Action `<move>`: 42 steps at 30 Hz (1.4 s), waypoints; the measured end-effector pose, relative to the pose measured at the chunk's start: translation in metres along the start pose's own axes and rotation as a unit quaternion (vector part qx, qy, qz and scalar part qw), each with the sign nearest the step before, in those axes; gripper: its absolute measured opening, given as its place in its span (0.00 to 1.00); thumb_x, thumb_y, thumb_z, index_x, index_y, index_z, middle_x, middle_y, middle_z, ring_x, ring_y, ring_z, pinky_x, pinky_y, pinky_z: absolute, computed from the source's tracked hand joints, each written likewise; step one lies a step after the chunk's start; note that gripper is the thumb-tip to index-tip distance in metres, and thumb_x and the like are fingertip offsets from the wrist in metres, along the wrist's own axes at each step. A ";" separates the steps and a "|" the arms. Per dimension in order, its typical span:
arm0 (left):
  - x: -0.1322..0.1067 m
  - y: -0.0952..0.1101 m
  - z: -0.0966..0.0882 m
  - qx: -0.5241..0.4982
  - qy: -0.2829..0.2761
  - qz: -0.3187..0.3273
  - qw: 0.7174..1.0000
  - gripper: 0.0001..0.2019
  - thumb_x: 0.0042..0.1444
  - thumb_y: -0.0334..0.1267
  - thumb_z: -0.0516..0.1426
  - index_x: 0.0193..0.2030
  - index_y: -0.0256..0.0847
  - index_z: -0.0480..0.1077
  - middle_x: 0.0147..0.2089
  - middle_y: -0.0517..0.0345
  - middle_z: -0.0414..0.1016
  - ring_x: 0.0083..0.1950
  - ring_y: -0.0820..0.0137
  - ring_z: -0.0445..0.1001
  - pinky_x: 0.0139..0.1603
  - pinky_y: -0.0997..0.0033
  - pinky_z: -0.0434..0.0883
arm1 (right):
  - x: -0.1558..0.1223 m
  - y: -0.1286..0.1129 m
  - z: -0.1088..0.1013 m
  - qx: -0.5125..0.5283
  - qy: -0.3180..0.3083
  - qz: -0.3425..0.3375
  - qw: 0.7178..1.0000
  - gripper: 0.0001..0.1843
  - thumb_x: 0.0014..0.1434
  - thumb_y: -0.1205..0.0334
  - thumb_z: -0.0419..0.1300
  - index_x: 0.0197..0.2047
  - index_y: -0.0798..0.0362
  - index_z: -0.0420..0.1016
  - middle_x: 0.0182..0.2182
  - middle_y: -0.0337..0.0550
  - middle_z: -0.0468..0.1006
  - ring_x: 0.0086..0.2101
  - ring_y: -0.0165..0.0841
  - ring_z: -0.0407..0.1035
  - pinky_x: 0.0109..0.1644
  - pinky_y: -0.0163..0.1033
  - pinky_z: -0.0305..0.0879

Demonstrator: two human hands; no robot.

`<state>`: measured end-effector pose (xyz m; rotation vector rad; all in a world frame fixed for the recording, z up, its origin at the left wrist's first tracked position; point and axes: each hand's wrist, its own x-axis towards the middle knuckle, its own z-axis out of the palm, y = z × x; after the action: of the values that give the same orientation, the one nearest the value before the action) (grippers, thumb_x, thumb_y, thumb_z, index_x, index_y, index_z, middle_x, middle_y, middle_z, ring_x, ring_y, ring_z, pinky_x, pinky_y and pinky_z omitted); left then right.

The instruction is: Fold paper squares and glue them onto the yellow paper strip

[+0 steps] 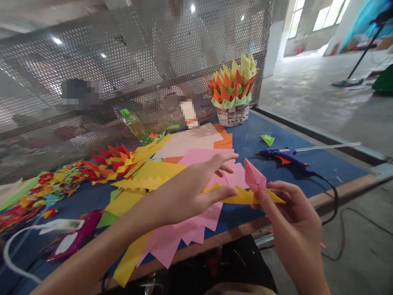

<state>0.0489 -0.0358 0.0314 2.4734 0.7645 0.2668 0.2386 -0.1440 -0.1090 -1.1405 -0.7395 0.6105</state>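
Note:
Between the thumb and fingers of my right hand (294, 221) is a pink folded paper piece (255, 177), pointed at the top. A yellow zigzag-edged paper strip (242, 196) runs behind it, from my right fingers towards my left thumb. My left hand (205, 184) is open, thumb and fingers apart, just left of the pink piece. Whether its thumb touches the strip I cannot tell. Beneath both hands lie pink paper sheets (184, 229). Yellow folded papers (156, 172) are beside my left wrist.
A blue glue gun (285, 155) with a clear stick lies at right, near a green paper piece (267, 140). Behind stands a woven basket (231, 116) bearing paper points. Left are colourful paper pieces (61, 180), a purple packet (76, 237) and a white power strip (63, 225). Mesh (138, 61) borders the table.

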 end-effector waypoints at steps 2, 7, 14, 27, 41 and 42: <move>0.018 0.007 0.015 -0.087 -0.017 0.011 0.996 0.30 0.73 0.44 0.61 0.77 0.50 0.56 0.62 0.52 0.80 0.62 0.64 0.80 0.61 0.64 0.75 | 0.001 -0.003 -0.004 -0.015 -0.018 0.009 1.000 0.22 0.57 0.48 0.76 0.49 0.48 0.78 0.39 0.44 0.84 0.31 0.33 0.80 0.32 0.32 0.79; 0.061 0.006 0.038 -0.171 -0.052 0.021 0.984 0.26 0.70 0.39 0.63 0.70 0.45 0.60 0.47 0.56 0.84 0.48 0.64 0.83 0.53 0.63 0.76 | 0.007 -0.008 -0.016 -0.054 -0.030 0.023 0.998 0.22 0.58 0.47 0.76 0.48 0.48 0.77 0.37 0.42 0.83 0.31 0.33 0.81 0.32 0.32 0.79; 0.089 -0.007 0.051 -0.212 -0.090 0.000 0.973 0.18 0.68 0.41 0.62 0.62 0.48 0.65 0.44 0.60 0.84 0.42 0.68 0.82 0.43 0.67 0.73 | 0.014 -0.006 -0.018 -0.115 -0.025 -0.011 0.993 0.19 0.63 0.45 0.71 0.48 0.48 0.75 0.34 0.40 0.83 0.30 0.31 0.80 0.31 0.30 0.78; 0.111 -0.026 0.069 -0.160 -0.102 -0.021 0.982 0.13 0.67 0.37 0.60 0.57 0.44 0.69 0.44 0.56 0.84 0.41 0.67 0.82 0.40 0.69 0.75 | 0.012 0.009 -0.046 -0.405 -0.094 -0.309 0.856 0.19 0.61 0.72 0.70 0.54 0.47 0.82 0.54 0.43 0.82 0.52 0.37 0.76 0.60 0.45 0.77; 0.093 -0.026 0.066 0.057 0.003 0.105 0.993 0.18 0.74 0.27 0.52 0.66 0.43 0.68 0.64 0.52 0.74 0.60 0.66 0.76 0.60 0.65 0.74 | 0.015 0.020 -0.055 -0.459 -0.150 -0.336 0.808 0.25 0.62 0.72 0.70 0.61 0.53 0.79 0.58 0.46 0.81 0.53 0.41 0.75 0.62 0.50 0.74; 0.087 -0.027 0.065 0.080 -0.014 0.138 0.987 0.16 0.75 0.28 0.51 0.65 0.44 0.70 0.65 0.52 0.75 0.62 0.65 0.75 0.62 0.63 0.73 | 0.016 0.020 -0.056 -0.459 -0.151 -0.334 0.810 0.25 0.61 0.72 0.70 0.61 0.53 0.79 0.58 0.46 0.81 0.53 0.41 0.75 0.62 0.50 0.74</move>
<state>0.1288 0.0049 -0.0352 2.7303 0.4430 0.2792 0.2907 -0.1580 -0.1383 -1.5256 -1.7316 -0.2442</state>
